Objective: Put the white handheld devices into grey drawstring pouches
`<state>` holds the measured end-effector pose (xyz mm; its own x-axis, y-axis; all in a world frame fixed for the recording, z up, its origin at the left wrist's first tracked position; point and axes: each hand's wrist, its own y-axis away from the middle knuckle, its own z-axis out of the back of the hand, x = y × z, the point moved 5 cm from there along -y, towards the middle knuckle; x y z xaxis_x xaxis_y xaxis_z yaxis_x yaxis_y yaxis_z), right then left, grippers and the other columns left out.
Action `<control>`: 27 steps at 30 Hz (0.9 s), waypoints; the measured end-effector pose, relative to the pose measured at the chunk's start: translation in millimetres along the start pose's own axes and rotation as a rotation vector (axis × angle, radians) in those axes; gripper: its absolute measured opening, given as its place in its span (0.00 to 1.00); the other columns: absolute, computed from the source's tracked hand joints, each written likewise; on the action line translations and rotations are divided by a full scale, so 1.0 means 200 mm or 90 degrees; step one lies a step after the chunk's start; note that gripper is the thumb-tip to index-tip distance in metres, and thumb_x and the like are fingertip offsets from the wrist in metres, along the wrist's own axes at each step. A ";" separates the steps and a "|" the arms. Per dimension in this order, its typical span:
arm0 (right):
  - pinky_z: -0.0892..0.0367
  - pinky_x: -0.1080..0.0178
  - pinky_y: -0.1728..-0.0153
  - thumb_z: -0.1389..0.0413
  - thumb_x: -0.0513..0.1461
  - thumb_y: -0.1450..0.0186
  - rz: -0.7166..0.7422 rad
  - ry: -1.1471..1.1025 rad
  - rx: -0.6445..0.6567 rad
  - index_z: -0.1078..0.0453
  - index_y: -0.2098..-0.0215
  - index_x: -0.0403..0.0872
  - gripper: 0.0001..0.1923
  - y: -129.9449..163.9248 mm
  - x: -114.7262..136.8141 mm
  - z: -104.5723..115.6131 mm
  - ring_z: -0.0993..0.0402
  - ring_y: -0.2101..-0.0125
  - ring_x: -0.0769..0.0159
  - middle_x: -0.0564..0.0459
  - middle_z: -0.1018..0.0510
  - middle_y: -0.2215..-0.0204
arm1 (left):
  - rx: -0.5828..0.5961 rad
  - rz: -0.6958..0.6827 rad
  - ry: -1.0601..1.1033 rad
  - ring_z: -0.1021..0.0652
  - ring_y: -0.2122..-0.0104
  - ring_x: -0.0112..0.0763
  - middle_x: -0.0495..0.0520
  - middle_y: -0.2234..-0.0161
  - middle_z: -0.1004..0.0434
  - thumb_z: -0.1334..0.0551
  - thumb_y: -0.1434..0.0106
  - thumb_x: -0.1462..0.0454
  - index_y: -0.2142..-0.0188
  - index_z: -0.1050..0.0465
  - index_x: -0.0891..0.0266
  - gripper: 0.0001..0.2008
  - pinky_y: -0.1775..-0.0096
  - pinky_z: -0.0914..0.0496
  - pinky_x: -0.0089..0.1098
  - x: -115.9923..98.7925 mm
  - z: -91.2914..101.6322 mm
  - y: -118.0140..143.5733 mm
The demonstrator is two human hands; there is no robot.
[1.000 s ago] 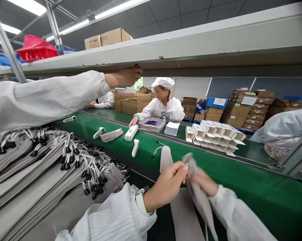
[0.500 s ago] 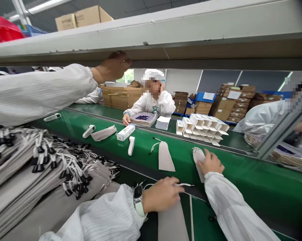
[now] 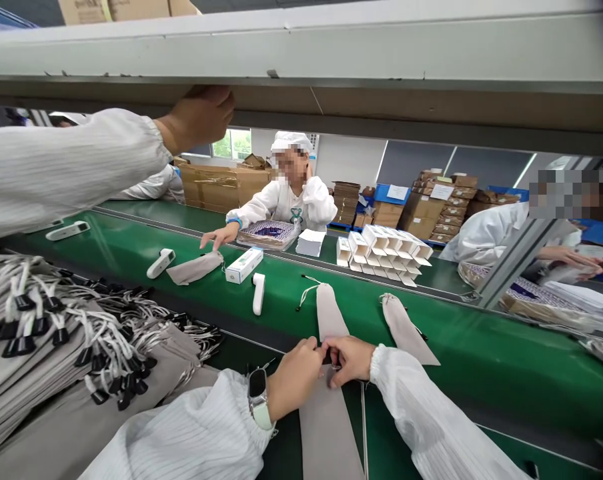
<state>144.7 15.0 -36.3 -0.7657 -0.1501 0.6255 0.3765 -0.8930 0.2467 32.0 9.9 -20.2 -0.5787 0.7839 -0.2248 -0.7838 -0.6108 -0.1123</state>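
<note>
- Pinching together at the top of a grey pouch (image 3: 326, 413), the left hand (image 3: 294, 377) and the right hand (image 3: 349, 360) meet fingertip to fingertip, both closed on the pouch's mouth end; what sits between the fingers is too small to make out.
- That pouch lies flat in front of the person, its mouth end at the near edge of the green conveyor belt (image 3: 481, 360) and its body running back toward the camera.
- Doing this well looks like a matter of keeping the cloth flat and the grip right at the opening, so the mouth opens evenly rather than bunching.
- On the belt just past the hands lie two more pouches: one drawstring pouch (image 3: 328, 310) straight ahead, another pouch (image 3: 404, 320) to its right, well apart from each other.
- Further left on the belt sit a white handheld device (image 3: 258, 293), a small white box (image 3: 244, 265), a third flat pouch (image 3: 196, 268) and another white device (image 3: 160, 263).
- Left of the belt, a big stack of grey pouches (image 3: 56, 360) fans out, cords tipped with black stoppers.
- Across the belt a co-worker's hand (image 3: 219, 237) reaches for that third pouch; a row of open white cartons (image 3: 381, 252) stands beyond.
- Up top, another person's hand (image 3: 196, 117) grips the underside of the shelf (image 3: 381, 53).
</note>
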 end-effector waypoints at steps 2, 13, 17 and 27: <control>0.47 0.72 0.79 0.35 0.39 0.63 0.013 0.060 -0.047 0.33 0.70 0.45 0.22 -0.01 0.02 0.01 0.43 0.78 0.75 0.60 0.38 0.78 | -0.004 0.013 0.019 0.32 0.64 0.37 0.55 0.65 0.35 0.44 0.44 0.68 0.65 0.36 0.64 0.06 0.66 0.35 0.32 0.01 -0.01 0.00; 0.50 0.71 0.80 0.35 0.38 0.63 0.000 -0.043 -0.095 0.32 0.81 0.42 0.13 -0.06 -0.05 -0.02 0.45 0.79 0.76 0.59 0.38 0.78 | 0.103 -0.027 0.089 0.33 0.71 0.33 0.49 0.78 0.36 0.41 0.48 0.62 0.75 0.36 0.63 0.06 0.69 0.39 0.30 0.03 0.03 -0.03; 0.49 0.71 0.81 0.37 0.45 0.60 0.007 -0.194 -0.009 0.33 0.82 0.41 0.16 -0.01 -0.11 0.02 0.45 0.82 0.77 0.59 0.38 0.82 | 0.163 -0.071 0.235 0.40 0.81 0.22 0.44 0.84 0.46 0.46 0.44 0.53 0.81 0.41 0.64 0.18 0.79 0.46 0.22 0.06 0.06 -0.06; 0.40 0.67 0.77 0.55 0.48 0.41 -0.171 -0.008 -0.287 0.38 0.65 0.46 0.15 -0.27 0.12 0.28 0.33 0.76 0.68 0.51 0.30 0.74 | 0.057 -0.103 0.400 0.34 0.76 0.24 0.46 0.79 0.34 0.45 0.44 0.62 0.73 0.32 0.64 0.08 0.72 0.40 0.23 0.02 0.04 -0.06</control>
<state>134.6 83.4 6.0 -0.7967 0.1119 0.5939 -0.0963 -0.9937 0.0579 36.4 21.2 -12.2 -0.2312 0.6340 -0.7380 -0.8813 -0.4578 -0.1172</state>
